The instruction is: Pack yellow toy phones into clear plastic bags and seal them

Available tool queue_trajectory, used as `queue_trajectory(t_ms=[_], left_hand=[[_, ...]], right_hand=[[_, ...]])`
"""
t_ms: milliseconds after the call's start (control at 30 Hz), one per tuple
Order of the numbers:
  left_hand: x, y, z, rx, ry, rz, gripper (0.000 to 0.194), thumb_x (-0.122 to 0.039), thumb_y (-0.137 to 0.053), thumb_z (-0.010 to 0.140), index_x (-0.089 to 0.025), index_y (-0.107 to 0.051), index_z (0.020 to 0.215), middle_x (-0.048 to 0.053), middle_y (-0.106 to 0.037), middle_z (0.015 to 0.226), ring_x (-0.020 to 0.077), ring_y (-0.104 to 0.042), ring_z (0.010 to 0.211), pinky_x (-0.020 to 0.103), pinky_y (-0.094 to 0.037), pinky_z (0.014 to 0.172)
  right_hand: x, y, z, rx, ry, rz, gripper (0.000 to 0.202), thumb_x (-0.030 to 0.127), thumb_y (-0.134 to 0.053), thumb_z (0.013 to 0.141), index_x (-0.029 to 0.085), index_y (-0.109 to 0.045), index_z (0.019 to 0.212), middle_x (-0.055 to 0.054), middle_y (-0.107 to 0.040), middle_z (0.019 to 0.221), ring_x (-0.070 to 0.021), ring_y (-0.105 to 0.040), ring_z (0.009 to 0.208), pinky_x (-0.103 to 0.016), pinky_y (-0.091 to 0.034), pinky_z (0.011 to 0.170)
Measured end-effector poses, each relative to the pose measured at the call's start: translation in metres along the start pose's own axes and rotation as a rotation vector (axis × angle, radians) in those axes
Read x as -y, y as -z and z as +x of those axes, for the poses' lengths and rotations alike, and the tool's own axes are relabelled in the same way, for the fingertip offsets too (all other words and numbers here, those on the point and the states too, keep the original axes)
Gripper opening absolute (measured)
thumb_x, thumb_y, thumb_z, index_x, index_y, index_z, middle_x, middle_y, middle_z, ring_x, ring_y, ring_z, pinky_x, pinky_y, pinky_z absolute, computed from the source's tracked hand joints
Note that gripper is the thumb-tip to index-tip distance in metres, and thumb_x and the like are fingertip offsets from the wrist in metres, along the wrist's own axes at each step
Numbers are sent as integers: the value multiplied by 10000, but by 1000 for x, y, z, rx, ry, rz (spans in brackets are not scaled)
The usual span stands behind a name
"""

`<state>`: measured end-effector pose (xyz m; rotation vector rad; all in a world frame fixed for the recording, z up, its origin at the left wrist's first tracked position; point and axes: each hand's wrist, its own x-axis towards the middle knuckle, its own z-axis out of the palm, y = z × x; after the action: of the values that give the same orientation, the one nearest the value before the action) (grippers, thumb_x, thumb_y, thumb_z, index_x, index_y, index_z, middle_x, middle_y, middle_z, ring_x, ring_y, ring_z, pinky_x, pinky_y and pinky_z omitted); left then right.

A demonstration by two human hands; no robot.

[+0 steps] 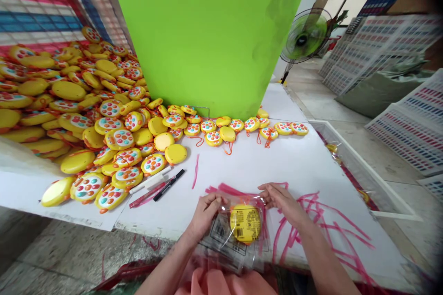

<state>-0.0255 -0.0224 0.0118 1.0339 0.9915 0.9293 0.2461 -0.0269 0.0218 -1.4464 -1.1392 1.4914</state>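
Note:
A yellow rounded toy (245,224), its printed back facing up, lies inside a clear plastic bag (226,249) at the front edge of the white table. My left hand (206,212) pinches the bag's upper left corner between thumb and fingers. At the upper right corner, my right hand (282,200) has its fingertips closed on the bag's edge. More flat printed bags seem to lie underneath. Pink strips (308,221) are scattered around and beside the bag. A black marker (169,185), a white pen (150,179) and a red pen (147,195) lie to the left.
A large heap of yellow toys (69,90) with coloured dots spills onto the white table (228,166) from the left. Several more line the foot of a green panel (211,32). A fan (306,37), stacked crates (384,50) and a white-rimmed container (367,166) stand right.

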Motion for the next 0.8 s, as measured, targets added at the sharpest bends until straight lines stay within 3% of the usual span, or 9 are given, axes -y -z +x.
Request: queue_trajectory(t_ms=[167,267,333,400,467,500,567,733,800], left_hand=[[-3,-8,1,-20,6,-158,257,-391,-678,769,-153,-629,852,7,-643,730,132,-583,649,240,-462,627],[-2,-8,2,-13,25,-245,289,-391,-685,766,-169,-599,931,4,-656,747,136,-606,650,237,-469,608],[1,-6,3,-21,15,-243,283,-383,-686,770,-167,-596,931,4,-661,753,133,-610,658,234,-472,620],[3,-3,4,-25,1,-230,270,-373,-676,785,-165,-598,938,-2,-652,736,123,-600,646,224,-466,618],[5,0,6,-15,-3,-229,262,-366,-663,801,-164,-597,954,-9,-639,714,112,-586,624,212,-455,601],[6,1,6,-7,-2,-229,263,-365,-659,806,-163,-596,963,-8,-638,711,111,-583,621,210,-451,597],[6,2,7,1,-3,-229,265,-364,-657,808,-161,-597,967,-2,-643,720,110,-582,624,207,-448,596],[6,1,6,-9,-18,-230,262,-373,-663,800,-168,-604,952,-6,-646,730,110,-580,630,207,-448,608],[6,1,6,-14,-19,-225,264,-378,-662,798,-172,-605,952,-9,-646,730,113,-583,637,210,-449,618]], right_hand=[[-1,-12,1,126,58,-211,357,406,-607,807,191,-596,1092,9,-613,736,-120,-543,582,-259,-451,557],[-1,-1,4,99,66,-274,356,337,-570,810,195,-565,1135,17,-609,706,-120,-533,550,-264,-448,541],[1,16,5,-49,70,-365,344,314,-523,815,200,-567,1136,-10,-641,752,-150,-568,604,-299,-475,581],[5,34,5,-304,139,-537,335,290,-496,802,196,-598,1107,-66,-670,908,-207,-612,788,-373,-494,722],[11,45,2,-527,253,-707,352,282,-496,788,188,-622,1103,-113,-623,1121,-261,-569,1021,-430,-443,882],[14,46,0,-575,287,-743,357,297,-498,795,187,-626,1110,-120,-593,1181,-271,-545,1073,-433,-425,914],[18,36,-3,-512,266,-691,361,360,-492,829,188,-623,1118,-111,-605,1151,-253,-569,1028,-397,-449,878],[16,-13,-7,10,184,-456,410,392,-546,831,204,-571,1195,-6,-643,776,-171,-596,703,-288,-472,636],[15,-21,-5,70,185,-437,377,371,-525,845,206,-588,1179,4,-630,739,-163,-586,674,-281,-463,616]])
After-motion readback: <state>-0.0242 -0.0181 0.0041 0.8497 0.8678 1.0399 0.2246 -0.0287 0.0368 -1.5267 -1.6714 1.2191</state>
